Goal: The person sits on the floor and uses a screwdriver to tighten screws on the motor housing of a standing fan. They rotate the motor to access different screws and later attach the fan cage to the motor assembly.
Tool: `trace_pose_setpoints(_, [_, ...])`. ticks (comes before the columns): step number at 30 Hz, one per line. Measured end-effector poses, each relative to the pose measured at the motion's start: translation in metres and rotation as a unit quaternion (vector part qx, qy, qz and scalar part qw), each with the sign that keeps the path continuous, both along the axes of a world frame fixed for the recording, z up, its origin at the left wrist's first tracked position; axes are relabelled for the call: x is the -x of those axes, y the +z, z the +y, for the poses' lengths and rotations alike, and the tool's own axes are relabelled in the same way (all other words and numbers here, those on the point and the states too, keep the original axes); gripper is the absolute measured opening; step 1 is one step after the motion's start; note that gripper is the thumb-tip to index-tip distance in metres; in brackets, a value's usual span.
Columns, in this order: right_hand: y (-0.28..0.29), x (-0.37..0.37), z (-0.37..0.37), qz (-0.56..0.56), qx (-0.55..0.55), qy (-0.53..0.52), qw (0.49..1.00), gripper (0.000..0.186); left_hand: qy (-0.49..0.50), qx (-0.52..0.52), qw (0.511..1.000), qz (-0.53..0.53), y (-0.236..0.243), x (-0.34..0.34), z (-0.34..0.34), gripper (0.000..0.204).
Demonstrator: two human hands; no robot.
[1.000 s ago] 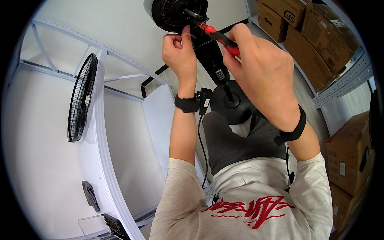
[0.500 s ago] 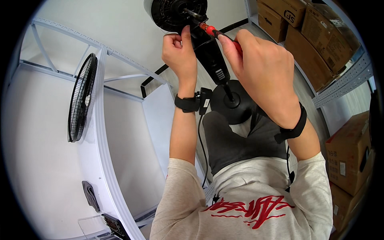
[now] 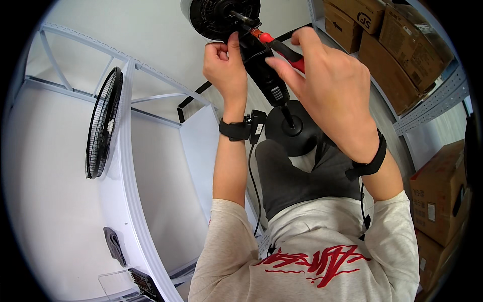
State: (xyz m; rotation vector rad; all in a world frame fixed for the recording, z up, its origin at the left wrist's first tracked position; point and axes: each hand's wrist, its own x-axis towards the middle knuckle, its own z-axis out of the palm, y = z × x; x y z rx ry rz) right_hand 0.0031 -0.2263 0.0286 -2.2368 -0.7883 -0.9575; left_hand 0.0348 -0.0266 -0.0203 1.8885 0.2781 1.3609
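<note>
The black stand fan's motor head (image 3: 214, 22), without its grille, is at the top of the view, on a black neck (image 3: 266, 75) above a round base (image 3: 292, 133). My left hand (image 3: 226, 65) is closed at the head's lower edge, thumb tip pressed up against it; the curled fingers' contact is partly hidden. A screwdriver (image 3: 282, 48) with a red and black handle points its shaft at the middle of the head. Around the handle's rear end, my right hand (image 3: 329, 90) is loosely curled, thumb and forefinger lifted off the grip; its other fingers are hidden.
On the white shelf (image 3: 133, 201) at left stand a round black fan grille (image 3: 104, 123), a folded grey cloth (image 3: 114, 246) and a black box-like item (image 3: 143, 284) near the lower edge. Cardboard boxes (image 3: 397, 55) fill a rack at right, with more boxes (image 3: 440, 191) below.
My right thumb and forefinger have spread away from the screwdriver handle, showing more of it. My left hand and the fan have hardly moved.
</note>
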Motion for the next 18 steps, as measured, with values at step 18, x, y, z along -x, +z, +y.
trace_pose_setpoints(18, [0.0010, -0.0012, 0.0014, -0.031, -0.049, 0.074, 0.996, 0.025, -0.001, 0.002, 1.000, -0.001, -0.0001, 0.0000, -0.0010, 0.044])
